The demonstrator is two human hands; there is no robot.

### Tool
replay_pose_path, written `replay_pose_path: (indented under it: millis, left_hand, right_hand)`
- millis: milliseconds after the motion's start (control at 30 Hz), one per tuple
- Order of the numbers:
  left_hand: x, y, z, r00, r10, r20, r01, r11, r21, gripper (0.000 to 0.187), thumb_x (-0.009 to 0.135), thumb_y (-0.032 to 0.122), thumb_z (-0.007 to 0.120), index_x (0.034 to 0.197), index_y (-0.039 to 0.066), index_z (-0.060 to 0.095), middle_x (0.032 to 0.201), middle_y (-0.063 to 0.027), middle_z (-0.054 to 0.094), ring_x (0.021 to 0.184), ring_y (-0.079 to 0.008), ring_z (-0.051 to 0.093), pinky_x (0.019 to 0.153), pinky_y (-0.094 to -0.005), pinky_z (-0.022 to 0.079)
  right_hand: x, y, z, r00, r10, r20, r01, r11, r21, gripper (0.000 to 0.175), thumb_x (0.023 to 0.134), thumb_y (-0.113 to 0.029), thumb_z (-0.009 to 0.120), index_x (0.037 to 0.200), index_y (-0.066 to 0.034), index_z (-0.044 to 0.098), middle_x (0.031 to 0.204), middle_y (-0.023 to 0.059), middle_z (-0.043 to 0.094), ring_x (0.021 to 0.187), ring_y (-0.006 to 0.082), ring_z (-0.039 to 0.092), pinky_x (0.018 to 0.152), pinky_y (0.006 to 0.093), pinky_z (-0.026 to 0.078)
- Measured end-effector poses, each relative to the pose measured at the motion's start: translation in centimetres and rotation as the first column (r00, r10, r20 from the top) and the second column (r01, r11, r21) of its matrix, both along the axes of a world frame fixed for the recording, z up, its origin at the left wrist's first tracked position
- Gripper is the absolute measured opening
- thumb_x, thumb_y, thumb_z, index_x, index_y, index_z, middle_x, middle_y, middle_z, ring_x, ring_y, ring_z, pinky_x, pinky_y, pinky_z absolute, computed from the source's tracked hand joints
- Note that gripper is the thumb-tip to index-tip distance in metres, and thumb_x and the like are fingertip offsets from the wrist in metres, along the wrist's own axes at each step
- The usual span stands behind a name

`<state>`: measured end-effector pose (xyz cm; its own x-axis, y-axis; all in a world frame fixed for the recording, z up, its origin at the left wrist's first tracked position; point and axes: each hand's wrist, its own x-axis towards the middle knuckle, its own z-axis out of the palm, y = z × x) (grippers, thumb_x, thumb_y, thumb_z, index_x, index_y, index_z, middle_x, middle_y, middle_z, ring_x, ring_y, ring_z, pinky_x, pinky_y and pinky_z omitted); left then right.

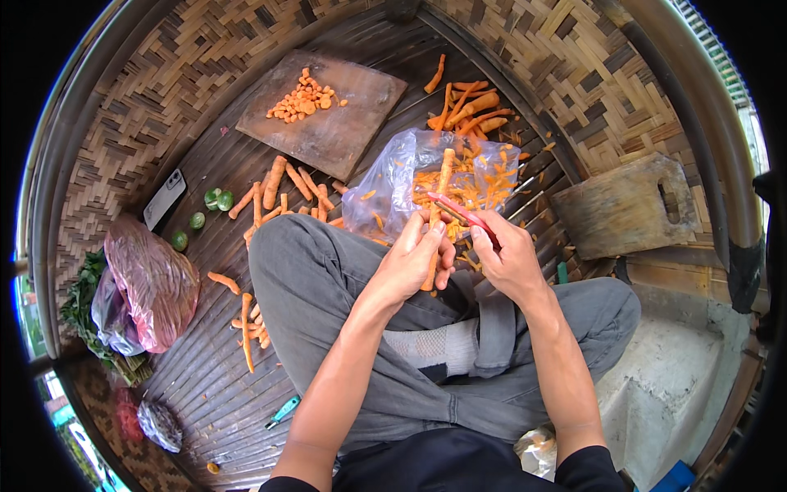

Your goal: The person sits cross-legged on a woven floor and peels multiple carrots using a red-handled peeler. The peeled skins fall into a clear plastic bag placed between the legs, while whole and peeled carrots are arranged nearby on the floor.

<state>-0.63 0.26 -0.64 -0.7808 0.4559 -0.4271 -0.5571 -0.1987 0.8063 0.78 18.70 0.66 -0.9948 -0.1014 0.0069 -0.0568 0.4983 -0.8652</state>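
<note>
In front of my crossed legs, my left hand (424,249) grips a long carrot (447,166) that points away from me. A red-handled peeler (467,216) is in my right hand (507,255), its blade lying against or just over the carrot. Beneath both lies a clear plastic bag (387,184) strewn with orange peelings (498,178). Beyond the bag, several darker carrots (476,111) are heaped. Other carrots, paler and smooth, lie by my left knee (273,182). Small chopped carrot pieces (304,101) rest on a wooden board (356,92).
Woven bamboo walls (203,55) enclose the slatted floor (215,344). Left are a phone (165,200), small green round vegetables (197,220), a pink plastic bag (154,283) and leafy greens (83,307). A teal-handled tool (284,412) lies near my left forearm. Another board (627,209) leans at right.
</note>
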Motion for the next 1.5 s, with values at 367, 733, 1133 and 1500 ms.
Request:
replay_pose_path:
  millis: [367,733,1133,1500]
  left_hand:
    - [-0.1,-0.5,1.4,0.986,-0.025,0.165,-0.005,0.984,0.176,0.057,0.108,0.021,0.042,0.16,0.021,0.017,0.075,-0.0012,0.046,0.046,-0.0056,0.037,0.05,-0.0255,0.046]
    - [-0.1,-1.2,1.3,0.953,-0.09,0.288,-0.007,0.948,0.319,0.055,0.109,0.02,0.042,0.159,0.018,0.02,0.068,0.0033,0.039,0.042,-0.0032,0.031,0.041,-0.0197,0.033]
    - [0.8,-1.2,0.7,0.989,-0.07,0.132,0.035,0.966,0.257,0.055,0.106,0.017,0.04,0.158,0.01,0.02,0.092,-0.0107,0.057,0.064,-0.0133,0.054,0.068,-0.0303,0.052]
    - [0.1,0.0,0.3,0.999,-0.019,-0.031,0.022,0.994,0.108,0.035,0.107,0.022,0.045,0.139,0.007,0.04,0.091,-0.0066,0.058,0.067,-0.0115,0.054,0.066,-0.0271,0.049]
  right_hand:
    - [-0.1,0.1,-0.3,0.987,0.095,-0.13,-0.082,0.992,0.101,0.015,0.095,-0.017,0.066,0.097,-0.002,0.064,0.079,0.0171,0.066,0.069,0.0361,0.066,0.059,0.0406,0.05]
    - [-1.0,1.3,-0.9,0.997,0.058,0.043,-0.061,0.995,0.075,0.019,0.098,-0.022,0.064,0.096,-0.003,0.063,0.074,0.0189,0.06,0.063,0.0367,0.057,0.058,0.0399,0.046]
    - [-1.7,2.5,-1.5,0.964,-0.259,0.062,0.261,0.965,-0.03,0.03,0.106,-0.026,0.053,0.096,0.0001,0.064,0.07,0.0014,0.051,0.065,0.008,0.044,0.06,0.0271,0.038]
    - [-0.2,1.7,-0.8,0.998,0.056,-0.017,-0.056,0.998,-0.025,0.019,0.098,-0.019,0.064,0.097,-0.0004,0.066,0.069,0.0151,0.059,0.056,0.0247,0.053,0.056,0.0355,0.045]
